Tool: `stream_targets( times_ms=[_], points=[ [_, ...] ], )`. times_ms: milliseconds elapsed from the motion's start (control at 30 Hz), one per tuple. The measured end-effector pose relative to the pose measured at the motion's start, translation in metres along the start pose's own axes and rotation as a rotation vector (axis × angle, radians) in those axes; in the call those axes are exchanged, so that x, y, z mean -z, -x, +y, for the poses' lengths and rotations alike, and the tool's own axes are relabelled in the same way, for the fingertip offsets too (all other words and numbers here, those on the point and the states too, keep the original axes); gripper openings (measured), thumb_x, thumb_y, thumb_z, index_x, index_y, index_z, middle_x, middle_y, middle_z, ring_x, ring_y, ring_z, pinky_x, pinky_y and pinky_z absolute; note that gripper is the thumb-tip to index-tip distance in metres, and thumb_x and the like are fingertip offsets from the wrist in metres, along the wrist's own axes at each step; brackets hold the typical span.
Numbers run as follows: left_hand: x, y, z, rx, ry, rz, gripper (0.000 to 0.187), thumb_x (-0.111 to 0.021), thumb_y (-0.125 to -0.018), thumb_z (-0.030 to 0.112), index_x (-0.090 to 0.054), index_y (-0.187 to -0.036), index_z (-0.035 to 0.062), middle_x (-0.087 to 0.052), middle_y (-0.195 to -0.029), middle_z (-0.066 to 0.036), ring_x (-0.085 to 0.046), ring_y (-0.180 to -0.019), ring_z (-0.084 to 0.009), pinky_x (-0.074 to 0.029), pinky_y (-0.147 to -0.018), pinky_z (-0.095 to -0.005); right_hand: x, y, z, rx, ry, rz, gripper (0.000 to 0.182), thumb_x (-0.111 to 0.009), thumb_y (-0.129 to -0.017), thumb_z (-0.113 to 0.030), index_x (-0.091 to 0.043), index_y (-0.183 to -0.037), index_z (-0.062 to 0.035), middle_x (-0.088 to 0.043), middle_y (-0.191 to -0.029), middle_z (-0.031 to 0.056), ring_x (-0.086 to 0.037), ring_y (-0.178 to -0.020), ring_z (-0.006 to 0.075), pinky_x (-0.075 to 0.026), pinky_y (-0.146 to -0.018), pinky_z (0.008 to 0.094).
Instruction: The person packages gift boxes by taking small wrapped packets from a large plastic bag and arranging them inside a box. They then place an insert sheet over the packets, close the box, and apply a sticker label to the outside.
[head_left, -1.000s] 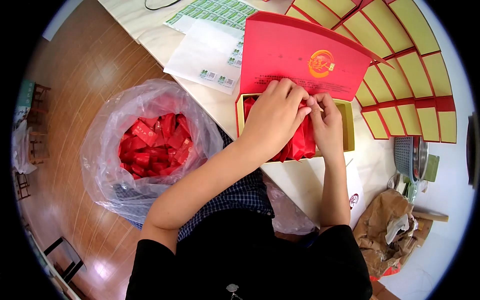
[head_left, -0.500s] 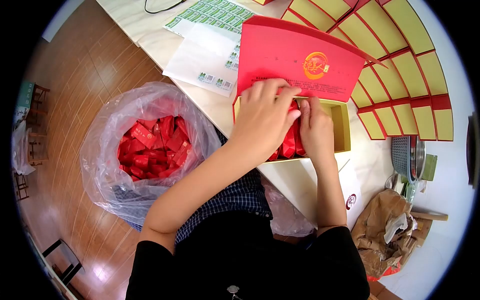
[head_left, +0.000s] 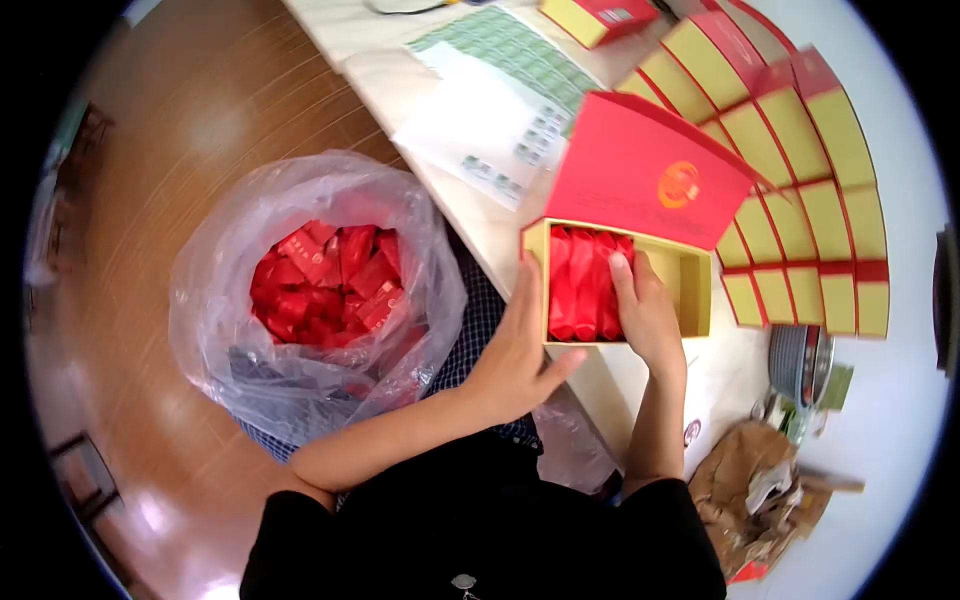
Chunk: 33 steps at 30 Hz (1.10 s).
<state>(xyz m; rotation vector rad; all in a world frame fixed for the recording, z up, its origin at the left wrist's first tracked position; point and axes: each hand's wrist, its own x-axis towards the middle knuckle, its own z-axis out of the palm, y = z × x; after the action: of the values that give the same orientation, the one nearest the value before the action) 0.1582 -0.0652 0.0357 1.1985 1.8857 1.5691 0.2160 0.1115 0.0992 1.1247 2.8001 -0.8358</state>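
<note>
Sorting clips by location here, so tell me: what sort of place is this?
Probably a small packing workspace: a clear plastic bag of loose red packets, an open red box holding a row of packets, and stacked boxes beyond it.

- Centre right: the box (head_left: 697,290) on the bench (head_left: 370,60), its lid (head_left: 630,180) raised behind it.
- In the box: packets (head_left: 585,290), side by side at its left end.
- Left of the bench edge: a bag (head_left: 210,260) with loose packets inside; what bears it is hard to tell.
- Top centre: overlapping sheets (head_left: 465,120) on the bench.
- Upper right: box rows (head_left: 810,225).
- Lower right: a basket (head_left: 785,365), crumpled paper (head_left: 735,480) below.
</note>
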Motion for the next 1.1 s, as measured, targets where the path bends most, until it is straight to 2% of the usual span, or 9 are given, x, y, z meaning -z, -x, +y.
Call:
stream_targets(
  times_ms=[200, 333, 533, 600, 667, 733, 867, 933, 1100],
  points=[
    [-0.003, 0.005, -0.008, -0.031, -0.001, 0.026, 0.095, -0.044, -0.095, 0.051, 0.003, -0.142, -0.0164, -0.001, -0.148, -0.04, -0.004, -0.142, -0.0456, -0.011, -0.117, -0.0439, -0.009, -0.01, -0.006, -0.044, 0.275, 0.05, 0.055, -0.035, -0.098, -0.05, -0.05, -0.118, -0.0009, -0.061, -0.101, 0.0333, -0.058, -0.098, 0.0483, -0.044, -0.082, 0.0543],
    [0.038, 0.028, -0.026, 0.028, 0.38, 0.079, 0.063, -0.048, -0.098, 0.033, -0.025, -0.144, -0.0038, -0.034, -0.143, -0.024, -0.033, -0.135, -0.0321, -0.025, -0.112, -0.0391, -0.011, -0.007, -0.012, 0.019, 0.494, 0.17, 0.048, -0.038, -0.1, -0.043, -0.052, -0.121, -0.0025, -0.06, -0.107, 0.0284, -0.059, -0.097, 0.0427, -0.046, -0.082, 0.0483],
    [0.073, 0.101, -0.099, 0.367, 0.403, 0.549, 0.022, -0.05, -0.097, 0.014, -0.057, -0.113, 0.0014, -0.064, -0.102, -0.012, -0.063, -0.095, -0.0206, -0.048, -0.085, -0.0313, -0.049, 0.025, -0.096, 0.541, -0.417, 0.634, 0.021, -0.049, -0.095, -0.013, -0.059, -0.108, 0.0014, -0.06, -0.099, 0.0162, -0.056, -0.09, 0.025, -0.045, -0.086, 0.0357],
    [0.082, 0.128, -0.127, 0.414, 0.37, 0.594, 0.02, -0.049, -0.096, 0.01, -0.057, -0.113, 0.0016, -0.065, -0.101, -0.011, -0.062, -0.095, -0.0172, -0.048, -0.084, -0.0294, -0.107, 0.021, -0.123, 0.753, -0.434, 0.53, 0.017, -0.052, -0.092, -0.008, -0.06, -0.104, 0.0002, -0.061, -0.098, 0.0138, -0.058, -0.091, 0.0212, -0.046, -0.084, 0.0349],
    [0.086, 0.153, -0.152, 0.468, 0.36, 0.641, 0.02, -0.049, -0.096, 0.009, -0.058, -0.112, 0.0016, -0.066, -0.1, -0.009, -0.062, -0.092, -0.0163, -0.047, -0.084, -0.0287, -0.166, 0.005, -0.157, 0.815, -0.35, 0.016, 0.026, -0.059, -0.079, 0.001, -0.06, -0.105, -0.0013, -0.061, -0.095, 0.0147, -0.06, -0.092, 0.0284, -0.047, -0.086, 0.0378],
    [0.095, 0.174, -0.162, 0.515, 0.373, 0.667, 0.02, -0.049, -0.096, 0.01, -0.058, -0.112, 0.0017, -0.066, -0.099, -0.009, -0.062, -0.091, -0.0157, -0.047, -0.084, -0.0283, -0.25, -0.036, -0.156, 0.973, -0.099, -0.11, 0.045, -0.063, -0.075, 0.0, -0.056, -0.119, -0.0045, -0.056, -0.115, 0.0213, -0.053, -0.108, 0.0388, -0.044, -0.095, 0.0409],
    [0.099, 0.211, -0.184, 0.605, 0.415, 0.774, 0.02, -0.048, -0.097, 0.009, -0.058, -0.112, 0.0021, -0.066, -0.097, -0.008, -0.062, -0.089, -0.014, -0.047, -0.083, -0.0271, -0.365, -0.089, -0.117, 0.964, 0.326, -0.212, 0.07, -0.066, -0.072, -0.004, -0.042, -0.137, -0.0075, -0.043, -0.137, 0.0216, -0.041, -0.127, 0.0373, -0.036, -0.105, 0.0454],
    [0.1, 0.223, -0.189, 0.632, 0.473, 0.826, 0.019, -0.048, -0.097, 0.01, -0.059, -0.111, 0.0024, -0.066, -0.098, -0.007, -0.061, -0.089, -0.0132, -0.046, -0.082, -0.026, -0.386, -0.104, -0.105, 0.913, 0.575, -0.3, 0.08, -0.066, -0.073, -0.007, -0.032, -0.145, -0.009, -0.032, -0.147, 0.0224, -0.03, -0.137, 0.0372, -0.027, -0.111, 0.0486],
    [0.109, 0.227, -0.208, 0.638, 0.619, 0.879, 0.024, -0.049, -0.099, 0.017, -0.056, -0.118, 0.0035, -0.062, -0.106, -0.007, -0.059, -0.094, -0.0144, -0.046, -0.084, -0.0275, -0.374, -0.105, -0.125, 0.917, 0.69, -0.516, 0.068, -0.068, -0.075, -0.01, -0.04, -0.137, -0.0081, -0.048, -0.136, 0.0221, -0.046, -0.126, 0.036, -0.039, -0.1, 0.0465]
  ],
)
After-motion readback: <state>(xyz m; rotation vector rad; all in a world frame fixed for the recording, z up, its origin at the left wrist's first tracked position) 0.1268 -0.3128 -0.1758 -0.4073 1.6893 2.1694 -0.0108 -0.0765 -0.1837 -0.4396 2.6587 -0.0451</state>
